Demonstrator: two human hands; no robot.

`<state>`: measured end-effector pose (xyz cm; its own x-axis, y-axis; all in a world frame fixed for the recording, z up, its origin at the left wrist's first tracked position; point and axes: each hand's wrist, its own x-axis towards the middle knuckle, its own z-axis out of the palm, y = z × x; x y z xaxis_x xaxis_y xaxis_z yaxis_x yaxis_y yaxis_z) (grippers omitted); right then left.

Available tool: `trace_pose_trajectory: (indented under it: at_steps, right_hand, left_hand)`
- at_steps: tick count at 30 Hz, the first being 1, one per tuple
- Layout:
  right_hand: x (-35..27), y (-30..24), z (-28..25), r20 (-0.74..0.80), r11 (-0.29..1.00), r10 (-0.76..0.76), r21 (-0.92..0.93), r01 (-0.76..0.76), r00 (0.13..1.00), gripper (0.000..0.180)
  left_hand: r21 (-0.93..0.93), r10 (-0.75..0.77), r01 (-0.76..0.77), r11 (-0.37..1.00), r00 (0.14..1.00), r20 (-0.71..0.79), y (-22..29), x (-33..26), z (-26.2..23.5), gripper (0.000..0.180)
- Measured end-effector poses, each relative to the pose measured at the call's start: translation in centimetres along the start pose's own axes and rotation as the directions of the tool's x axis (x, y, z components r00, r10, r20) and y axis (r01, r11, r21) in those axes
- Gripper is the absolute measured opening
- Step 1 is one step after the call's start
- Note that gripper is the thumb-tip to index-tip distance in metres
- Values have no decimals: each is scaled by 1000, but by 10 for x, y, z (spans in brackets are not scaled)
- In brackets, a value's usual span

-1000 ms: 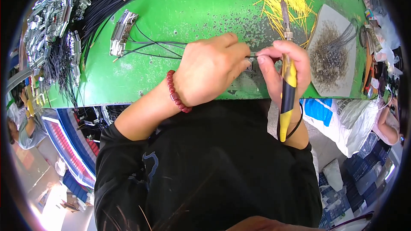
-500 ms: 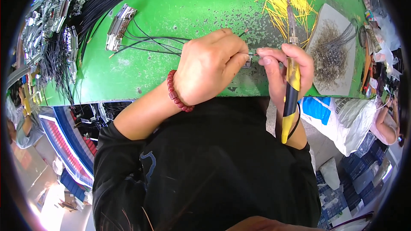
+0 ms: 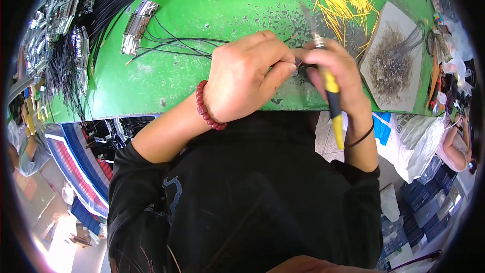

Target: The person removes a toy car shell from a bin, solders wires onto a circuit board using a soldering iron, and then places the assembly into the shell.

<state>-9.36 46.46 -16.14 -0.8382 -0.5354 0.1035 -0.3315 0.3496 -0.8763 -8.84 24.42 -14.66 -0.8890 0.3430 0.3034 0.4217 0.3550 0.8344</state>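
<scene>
My left hand [image 3: 247, 78], wearing a red bead bracelet [image 3: 202, 106], is closed in a pinch on thin black wires [image 3: 177, 44]. They run left to a silver, clear-faced module [image 3: 139, 25] lying on the green table [image 3: 192, 15]. A reddish wire end shows at the fingertips, beside a small metallic piece [image 3: 295, 71] mostly hidden by my fingers. My right hand [image 3: 339, 68] is wrapped round a soldering iron [image 3: 332, 93] with a yellow and black handle. Its blurred tip points away from me over the table. The right fingers are close to the left fingertips.
Thin yellow tubes [image 3: 348, 0] lie heaped at the far right. Beside them rests a pale board [image 3: 406, 88] with dark residue and fine wires. At left are piled silver modules [image 3: 63, 10] and a black wire bundle [image 3: 113, 5]. Other people's arms show at both sides.
The soldering iron has swung left, its tip moving from beside the yellow tubes toward the middle. My right hand has turned, palm down, nearer my left fingertips. My left hand keeps its pinch.
</scene>
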Motion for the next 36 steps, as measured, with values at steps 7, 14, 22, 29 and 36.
trace_pose_trajectory:
  at_steps: [7,14,22,29,36]
  right_hand:
    - [21,4,1,156,833,-336,-411,370,929,32]
    - [9,3,25,-90,703,-401,-669,243,912,35]
    - [0,0,17,-265,958,-108,-285,29,958,39]
    - [-56,-3,21,-503,934,318,312,-174,804,80]
    - [-68,2,34,-624,940,271,336,-62,733,34]
  left_hand:
    - [51,40,-38,998,999,-27,-5,-2,0,11]
    - [164,108,-111,980,994,28,-11,-6,9,10]
    - [202,70,-82,976,995,68,-26,-5,24,10]
    - [237,23,-37,971,998,61,-23,-2,28,8]
    - [282,6,-30,959,996,87,-21,1,27,8]
